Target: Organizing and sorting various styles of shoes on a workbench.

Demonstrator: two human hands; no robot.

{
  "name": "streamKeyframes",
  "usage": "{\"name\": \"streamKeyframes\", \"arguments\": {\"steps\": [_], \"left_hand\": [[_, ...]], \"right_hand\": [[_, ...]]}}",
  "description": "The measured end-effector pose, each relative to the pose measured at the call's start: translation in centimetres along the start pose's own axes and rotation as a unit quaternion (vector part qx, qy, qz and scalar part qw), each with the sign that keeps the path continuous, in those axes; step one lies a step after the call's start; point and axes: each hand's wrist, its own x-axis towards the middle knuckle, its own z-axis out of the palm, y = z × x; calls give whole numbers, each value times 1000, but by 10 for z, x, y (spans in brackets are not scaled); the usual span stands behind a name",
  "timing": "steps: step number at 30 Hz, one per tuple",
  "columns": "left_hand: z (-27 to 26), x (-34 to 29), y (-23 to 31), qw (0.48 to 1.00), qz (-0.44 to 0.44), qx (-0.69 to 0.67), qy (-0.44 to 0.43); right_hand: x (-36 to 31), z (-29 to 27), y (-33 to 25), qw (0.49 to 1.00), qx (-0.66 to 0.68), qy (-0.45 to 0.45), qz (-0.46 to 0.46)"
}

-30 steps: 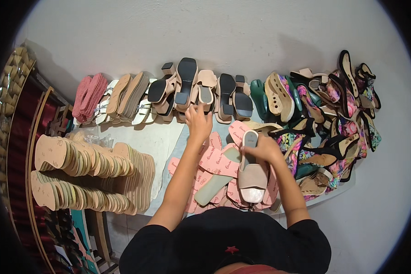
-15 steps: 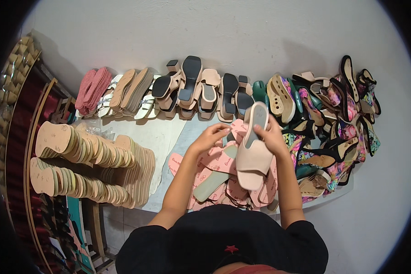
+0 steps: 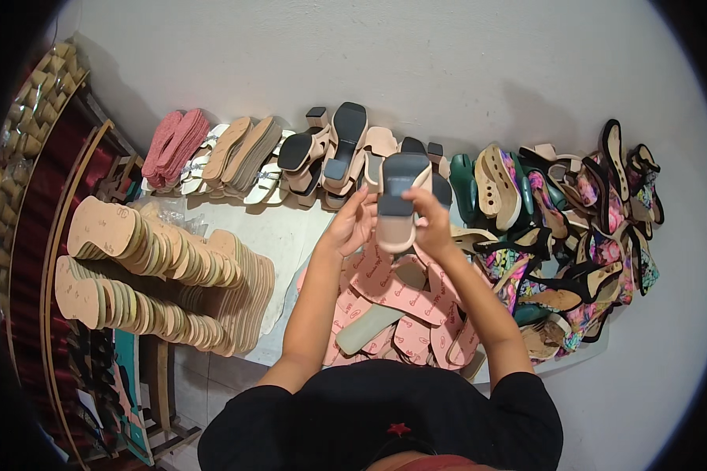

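A beige slide sandal is held up over the table with its black sole and block heel turned toward me. My right hand grips it from the right side, its fingers slightly blurred over the heel. Close by the sandal's left edge is my left hand, fingers partly bent and apart; whether they touch the sandal I cannot tell. Below both hands lies a loose heap of pink printed insoles, and a grey-green sole piece rests on top of it.
Beige sole boards stand stacked at the left. Along the wall are pink soles, tan soles and black-soled beige heeled sandals. Floral sandals and green shoe lasts are piled at the right.
The sandal has moved up and left and been turned over, from insole side to sole side. My left hand has risen and is nearer to it. The view has shifted slightly.
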Motion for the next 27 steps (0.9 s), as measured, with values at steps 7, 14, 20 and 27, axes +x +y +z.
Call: {"name": "streamKeyframes", "arguments": {"steps": [7, 14, 20, 27], "left_hand": [[-21, 14, -14, 985, 90, 103, 108], [9, -6, 17, 865, -56, 496, 54], [29, 15, 9, 698, -25, 711, -81], [38, 24, 41, 669, 238, 701, 74]], "right_hand": [[-7, -12, -33, 960, -185, -210, -2], [26, -55, -61, 928, -349, -132, -7], [1, -24, -43, 816, -389, -382, 194], [37, -48, -20, 857, -221, -348, 308]]}}
